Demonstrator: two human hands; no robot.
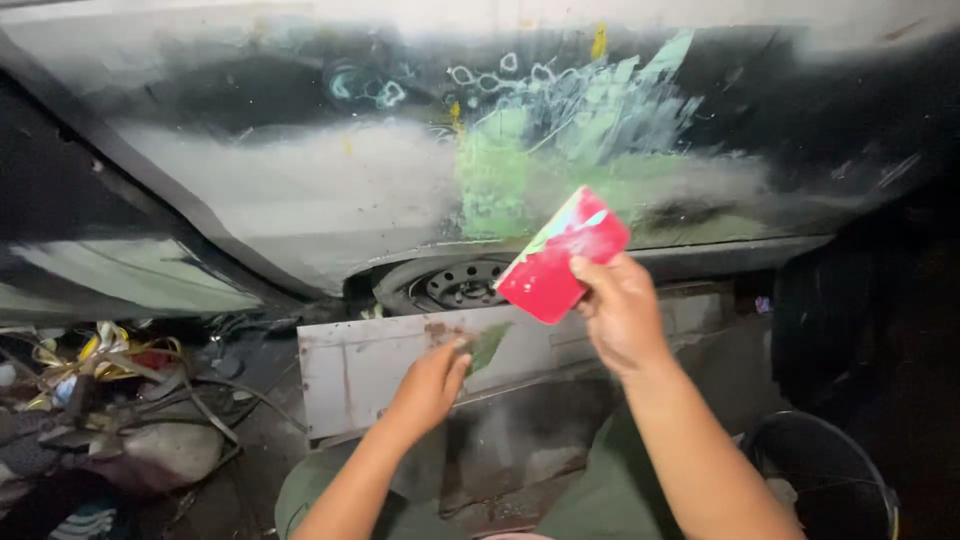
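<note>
Flat red plastic spreader card (562, 256), pale-green filler smeared on its top corner, held up centre-right before the sanded grey car panel (330, 190). Right hand (618, 312) pinches its lower edge. Left hand (430, 385), fingers curled, grips a small green-smeared scraper (487, 346) against the near rusty white metal sheet (345, 370).

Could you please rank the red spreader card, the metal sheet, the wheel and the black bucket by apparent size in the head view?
1. metal sheet
2. black bucket, partly cut off
3. red spreader card and wheel: look alike; the wheel is mostly hidden and farther away.
</note>
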